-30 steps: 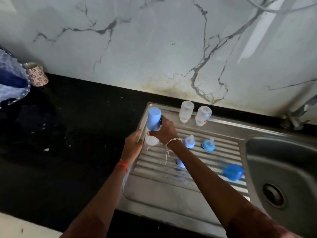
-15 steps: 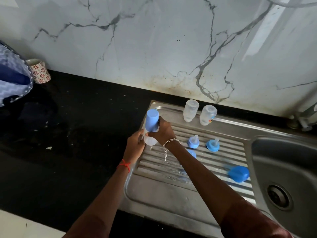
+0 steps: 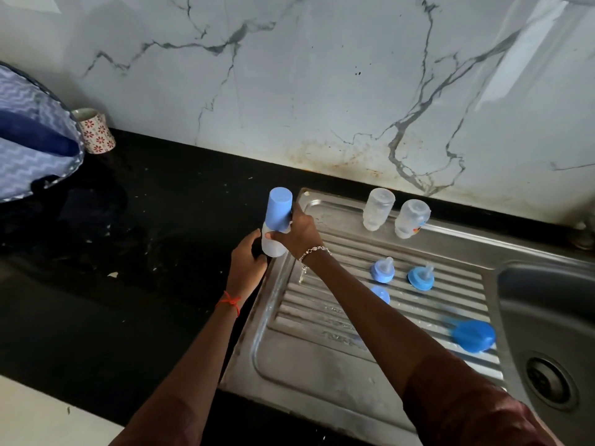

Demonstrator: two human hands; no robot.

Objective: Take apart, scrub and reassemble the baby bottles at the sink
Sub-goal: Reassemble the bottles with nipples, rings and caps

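A baby bottle with a clear body (image 3: pixel 273 243) and a tall blue cap (image 3: pixel 278 209) stands upright at the left edge of the steel drainboard (image 3: pixel 309 365). My left hand (image 3: pixel 247 256) grips the clear body from the left. My right hand (image 3: pixel 297 231) grips the blue cap at its base from the right. Two clear bottle bodies (image 3: pixel 377 208) (image 3: pixel 412 217) stand upside down at the back of the drainboard. Two blue collars with teats (image 3: pixel 382 271) (image 3: pixel 421 277) rest on the ribs, a third blue piece (image 3: pixel 380 293) is partly hidden by my right forearm, and a blue cap (image 3: pixel 472 335) lies near the basin.
The sink basin (image 3: pixel 547 317) with its drain (image 3: pixel 551 383) is at the right, with a tap base (image 3: pixel 584 231) behind it. Black countertop (image 3: pixel 128 252) spreads to the left. A flowered cup (image 3: pixel 95 132) and a blue-and-white patterned object (image 3: pixel 29 136) sit far left against the marble wall.
The view has shifted slightly, so the bottle sits a bit lower and further left in frame. Both hands keep the same hold on the bottle and cap.
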